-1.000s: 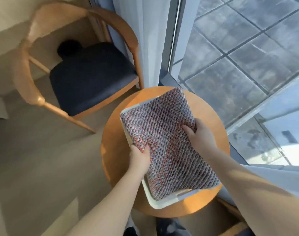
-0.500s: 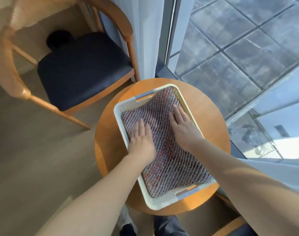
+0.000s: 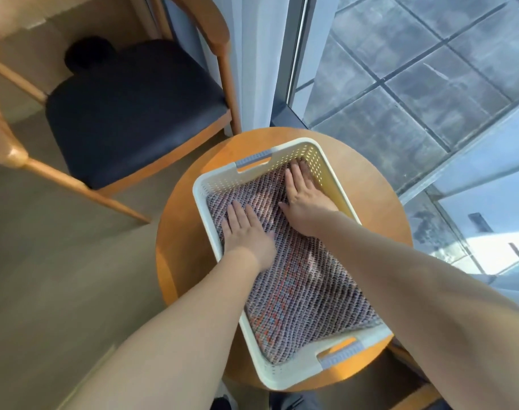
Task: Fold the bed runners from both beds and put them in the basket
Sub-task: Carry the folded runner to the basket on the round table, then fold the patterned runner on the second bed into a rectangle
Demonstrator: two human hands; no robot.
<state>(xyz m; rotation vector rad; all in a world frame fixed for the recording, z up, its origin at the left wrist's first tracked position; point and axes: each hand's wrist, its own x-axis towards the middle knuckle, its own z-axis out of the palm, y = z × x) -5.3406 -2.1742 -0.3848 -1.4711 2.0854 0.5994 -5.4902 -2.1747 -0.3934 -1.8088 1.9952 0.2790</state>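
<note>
A folded bed runner (image 3: 305, 300), woven grey with orange and blue flecks, lies flat inside a white perforated basket (image 3: 210, 232) with grey handles. The basket stands on a small round wooden table (image 3: 379, 208). My left hand (image 3: 246, 229) rests palm down on the runner near the basket's left wall, fingers spread. My right hand (image 3: 304, 196) lies flat on the runner's far end, fingertips close to the basket's far corner. Neither hand grips anything.
A wooden armchair (image 3: 128, 110) with a dark seat cushion stands to the left behind the table. A white curtain (image 3: 252, 60) and a window frame rise behind the table, with glass down to the floor on the right. Beige floor spreads to the left.
The runner went from held above the basket to lying inside it. Both hands let go of its edges and now press flat on top, the right one sliding farther forward.
</note>
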